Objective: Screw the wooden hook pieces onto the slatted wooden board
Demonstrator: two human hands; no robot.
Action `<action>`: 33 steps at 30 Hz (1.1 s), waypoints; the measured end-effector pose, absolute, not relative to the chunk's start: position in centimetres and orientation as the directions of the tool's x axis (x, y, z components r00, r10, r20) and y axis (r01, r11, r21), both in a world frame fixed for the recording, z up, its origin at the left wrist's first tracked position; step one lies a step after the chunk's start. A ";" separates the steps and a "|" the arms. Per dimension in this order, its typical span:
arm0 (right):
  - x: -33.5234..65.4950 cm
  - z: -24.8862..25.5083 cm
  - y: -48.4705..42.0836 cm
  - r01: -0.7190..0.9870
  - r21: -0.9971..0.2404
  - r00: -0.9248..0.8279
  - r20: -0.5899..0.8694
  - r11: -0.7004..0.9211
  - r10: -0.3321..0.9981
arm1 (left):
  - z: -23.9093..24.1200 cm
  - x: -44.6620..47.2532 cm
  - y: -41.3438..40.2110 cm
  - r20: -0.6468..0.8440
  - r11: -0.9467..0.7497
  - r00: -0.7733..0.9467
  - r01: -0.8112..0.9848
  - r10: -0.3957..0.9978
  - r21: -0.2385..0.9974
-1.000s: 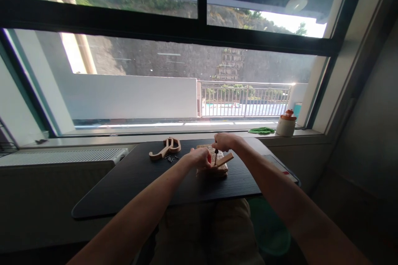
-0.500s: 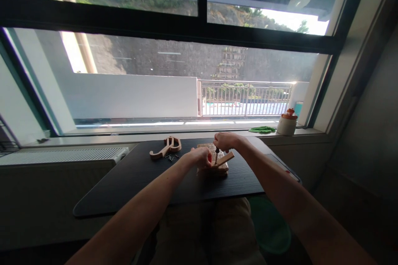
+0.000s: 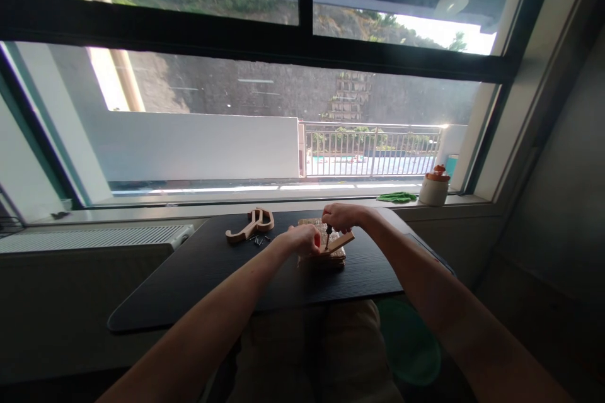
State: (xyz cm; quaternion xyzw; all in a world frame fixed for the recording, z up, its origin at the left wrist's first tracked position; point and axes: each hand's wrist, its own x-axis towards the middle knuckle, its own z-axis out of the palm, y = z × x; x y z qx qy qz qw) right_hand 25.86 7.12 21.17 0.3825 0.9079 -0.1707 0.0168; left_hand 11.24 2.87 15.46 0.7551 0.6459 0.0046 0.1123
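Observation:
My right hand [image 3: 339, 216] is closed round the top of a small dark screwdriver [image 3: 328, 237] that stands upright, tip down on a wooden piece [image 3: 341, 242]. That piece lies on a flat wooden block [image 3: 323, 257] on the black table [image 3: 203, 283]. My left hand [image 3: 301, 240] is closed on the left end of the wooden piece, steadying it. Left of the hands lies a curved wooden part [image 3: 250, 225] with several small dark screws [image 3: 258, 240] beside it.
A window sill runs behind the table, with a white jar with an orange lid [image 3: 434, 186] and a green cloth [image 3: 397, 197] at the right. A white radiator [image 3: 94, 238] sits at the left. My lap and a green object [image 3: 411, 346] show below the table edge.
Almost nothing: both hands stay on the screwdriver and the wooden piece, with only a slight shift of the view.

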 end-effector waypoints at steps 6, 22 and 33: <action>26.7 20.6 7.4 0.674 -0.352 -0.723 -0.134 0.650 0.678 | 15.2 10.9 3.4 -0.150 -0.143 0.167 0.976 0.974 0.163; 26.3 21.4 6.1 0.759 -0.098 -0.637 0.093 0.644 0.765 | 15.1 10.7 3.3 -0.156 -0.143 0.169 0.976 0.973 0.163; 26.5 21.4 6.7 0.715 -0.165 -0.696 -0.090 0.679 0.712 | 15.3 10.9 3.2 -0.161 -0.139 0.165 0.977 0.973 0.159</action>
